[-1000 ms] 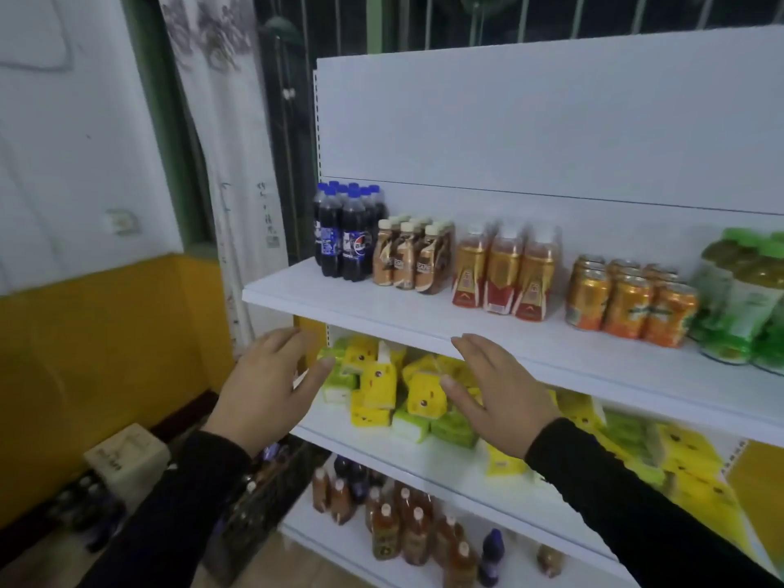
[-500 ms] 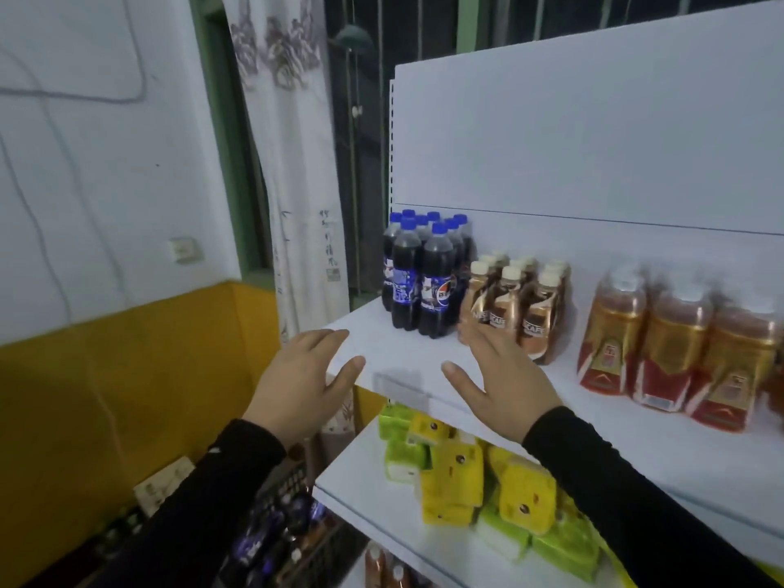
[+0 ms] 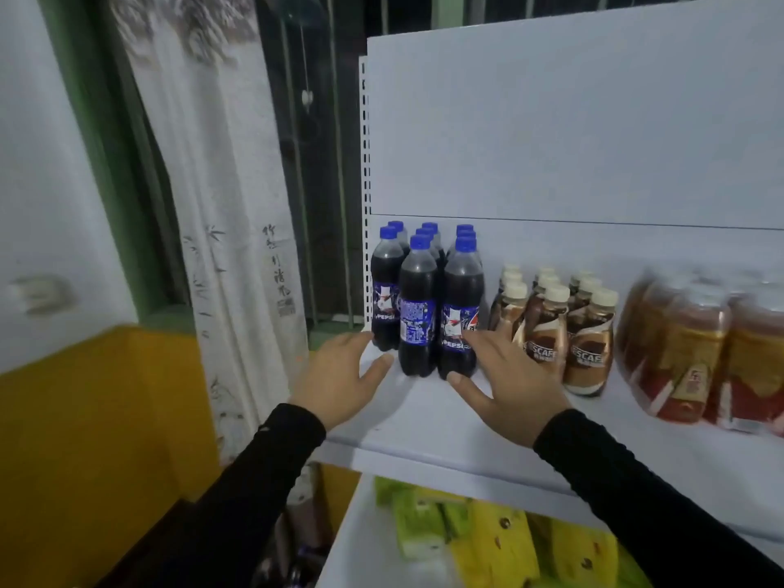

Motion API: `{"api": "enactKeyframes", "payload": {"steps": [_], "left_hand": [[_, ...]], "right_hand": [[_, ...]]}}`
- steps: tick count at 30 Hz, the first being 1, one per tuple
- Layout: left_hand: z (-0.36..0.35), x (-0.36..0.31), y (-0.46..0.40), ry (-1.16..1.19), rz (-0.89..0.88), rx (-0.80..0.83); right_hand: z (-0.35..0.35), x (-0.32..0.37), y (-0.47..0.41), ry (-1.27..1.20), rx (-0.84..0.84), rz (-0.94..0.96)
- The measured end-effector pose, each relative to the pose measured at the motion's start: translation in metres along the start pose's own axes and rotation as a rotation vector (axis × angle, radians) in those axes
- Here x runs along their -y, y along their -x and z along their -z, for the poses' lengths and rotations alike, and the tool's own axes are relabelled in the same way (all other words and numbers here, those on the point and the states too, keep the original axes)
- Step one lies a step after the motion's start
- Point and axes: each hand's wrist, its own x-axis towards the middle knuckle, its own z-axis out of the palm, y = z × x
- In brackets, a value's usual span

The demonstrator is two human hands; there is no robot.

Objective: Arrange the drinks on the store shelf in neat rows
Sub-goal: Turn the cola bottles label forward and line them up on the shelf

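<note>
Several dark cola bottles (image 3: 420, 299) with blue caps stand grouped at the left end of the white shelf (image 3: 424, 422). Beside them on the right stand several brown coffee bottles (image 3: 547, 324) with cream caps, then amber tea bottles (image 3: 695, 345). My left hand (image 3: 339, 379) hovers open at the shelf's left edge, its fingertips close to the leftmost cola bottle. My right hand (image 3: 509, 384) is open just right of the front cola bottle, in front of the coffee bottles. Neither hand holds anything.
The shelf's white back panel (image 3: 572, 120) rises behind the drinks. Yellow and green cartons (image 3: 500, 541) lie on the lower shelf. A printed curtain (image 3: 220, 205) hangs left of the shelf, next to a yellow and white wall (image 3: 85, 418).
The view has moved left and closer to the cola bottles. Both hands have risen from the shelf's front edge and reached forward, one on each side of the cola group.
</note>
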Motion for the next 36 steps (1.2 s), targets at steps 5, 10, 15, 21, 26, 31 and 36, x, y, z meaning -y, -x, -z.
{"api": "enactKeyframes", "payload": {"steps": [5, 10, 15, 21, 26, 31, 36], "left_hand": [[0.003, 0.010, -0.058, 0.155, -0.079, 0.019], [-0.014, 0.001, -0.097, 0.521, -0.086, 0.032], [-0.032, -0.016, -0.115, 0.776, 0.034, 0.050], [-0.043, -0.019, -0.120, 0.785, 0.081, 0.052], [-0.030, -0.003, -0.104, 0.878, 0.065, 0.077], [-0.014, 0.010, -0.084, 1.160, 0.172, 0.073], [-0.001, 0.012, -0.075, 1.309, 0.248, 0.050]], "right_hand": [[-0.009, 0.021, -0.024, 0.054, -0.037, -0.100], [-0.016, 0.029, -0.028, 0.089, -0.029, -0.191], [-0.019, 0.018, -0.027, 0.095, -0.021, -0.233], [-0.024, 0.007, -0.022, 0.030, -0.009, -0.269], [-0.032, 0.017, -0.022, -0.043, 0.045, -0.315], [-0.046, 0.036, -0.029, -0.166, 0.050, -0.291], [-0.057, 0.055, -0.040, -0.309, -0.029, -0.270]]}}
